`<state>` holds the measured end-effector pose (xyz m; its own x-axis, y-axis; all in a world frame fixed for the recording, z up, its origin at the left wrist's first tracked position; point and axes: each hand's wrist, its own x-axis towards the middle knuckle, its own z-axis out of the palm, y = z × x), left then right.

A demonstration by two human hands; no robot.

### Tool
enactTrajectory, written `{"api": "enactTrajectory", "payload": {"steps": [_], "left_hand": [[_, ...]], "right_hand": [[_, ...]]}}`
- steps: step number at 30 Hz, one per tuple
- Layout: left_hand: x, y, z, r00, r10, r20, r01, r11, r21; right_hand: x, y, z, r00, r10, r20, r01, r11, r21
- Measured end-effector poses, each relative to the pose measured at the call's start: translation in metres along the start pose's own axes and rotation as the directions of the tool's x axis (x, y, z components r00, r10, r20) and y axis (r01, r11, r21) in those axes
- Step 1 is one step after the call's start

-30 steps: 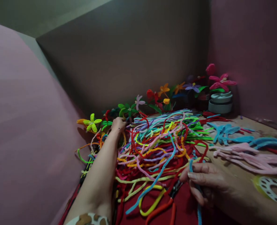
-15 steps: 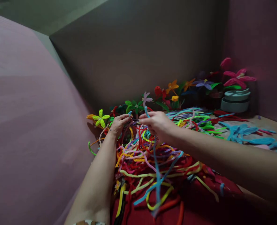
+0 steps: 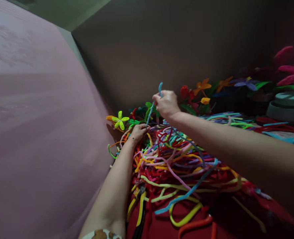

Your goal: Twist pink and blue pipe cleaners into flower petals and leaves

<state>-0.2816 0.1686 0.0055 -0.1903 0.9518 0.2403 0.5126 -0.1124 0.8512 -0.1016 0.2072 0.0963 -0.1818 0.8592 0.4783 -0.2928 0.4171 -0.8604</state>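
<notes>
A slim, fuzzy blue pipe cleaner (image 3: 150, 114), and it's right up in the air between two hands! Light blue all along the stretch on show, it runs in a nearly straight slant, and its top curls over in a little hook above the right fist. The grip hides the part in between.

Below, what a crowd: a tangled heap of pipe cleaners (image 3: 177, 172) in pink, red, orange, purple and pale yellow spreads over a red cloth (image 3: 159, 229). Another light blue strand (image 3: 186, 196) lies across the front, close by a yellow loop (image 3: 185, 219) and a tool with yellow-and-black handles (image 3: 140, 212). At the back, a yellow flower (image 3: 120, 120) shows just beyond the left hand, with orange flowers (image 3: 202, 85) farther right and a pale green container (image 3: 288, 106) at the edge. The right forearm cuts across the view and covers part of the heap.

Now the fingers! The left hand (image 3: 138, 132), low, has its thumb and fingertips closed on the blue stem's lower end. The right hand (image 3: 167, 103), above it and to the right, is curled tight around the stem near the hooked top.
</notes>
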Motion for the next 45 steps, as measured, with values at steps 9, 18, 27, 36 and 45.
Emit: {"api": "enactTrajectory", "payload": {"steps": [9, 18, 27, 36, 45], "left_hand": [[0.003, 0.017, 0.001, 0.997, 0.057, -0.054, -0.056, 0.998, 0.034], [-0.084, 0.14, 0.04, 0.926, 0.297, 0.233, -0.219, 0.925, -0.31], [-0.133, 0.163, 0.06, 0.95, 0.24, -0.202, -0.31, 0.819, -0.483], [-0.169, 0.166, 0.107, 0.975, 0.205, -0.09, -0.222, 0.84, -0.495], [-0.194, 0.153, 0.148, 0.991, 0.035, 0.125, 0.032, 0.866, -0.498]], "right_hand": [[-0.028, -0.108, -0.091, 0.963, -0.118, -0.242, 0.133, 0.99, 0.046], [-0.086, -0.089, -0.116, 0.971, 0.185, -0.154, -0.126, 0.936, 0.328], [-0.104, -0.021, -0.145, 0.828, 0.456, -0.326, -0.35, 0.875, 0.334], [-0.149, -0.046, -0.162, 0.979, 0.164, -0.122, -0.166, 0.986, -0.006], [-0.161, -0.05, -0.169, 0.873, 0.488, 0.01, -0.416, 0.733, 0.538]]}}
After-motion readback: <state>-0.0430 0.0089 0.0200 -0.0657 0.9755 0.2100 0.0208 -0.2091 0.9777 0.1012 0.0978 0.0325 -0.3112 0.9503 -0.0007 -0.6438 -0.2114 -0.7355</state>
